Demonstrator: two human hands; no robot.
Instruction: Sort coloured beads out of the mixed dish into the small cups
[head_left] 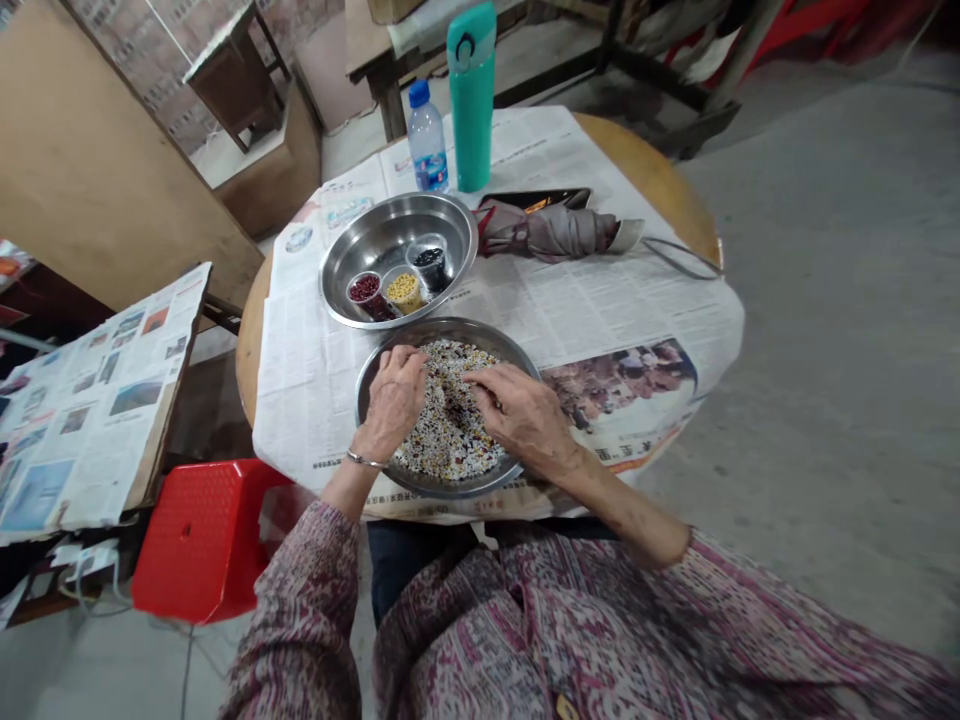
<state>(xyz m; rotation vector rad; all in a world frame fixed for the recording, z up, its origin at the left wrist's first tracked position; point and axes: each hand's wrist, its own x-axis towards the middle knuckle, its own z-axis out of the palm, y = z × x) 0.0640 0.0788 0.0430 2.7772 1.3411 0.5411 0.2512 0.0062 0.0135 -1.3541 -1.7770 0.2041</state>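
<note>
A metal bowl (pixel 367 375) close to me holds a mix of white grains with yellow, dark red and black beans (pixel 457 410). Over its left side is my left hand (pixel 397 393), fingers curled in and tips partly hidden; a bracelet (pixel 366 460) circles that wrist. My right hand (pixel 517 408) is over the right side of the mix, thumb and forefinger drawn together above the beans. Whatever lies between the fingers of either hand is too small to tell. Behind stands a second metal bowl (pixel 360 235) with cups of red beans (pixel 366 288), yellow beans (pixel 405 291) and black beans (pixel 430 266).
Newspaper (pixel 517 300) covers the round table (pixel 660 160). At the back stand a water bottle (pixel 428 140) and a teal flask (pixel 472 100). A folded umbrella (pixel 555 232) lies before a phone (pixel 555 199). A red stool (pixel 199 540) is at the left.
</note>
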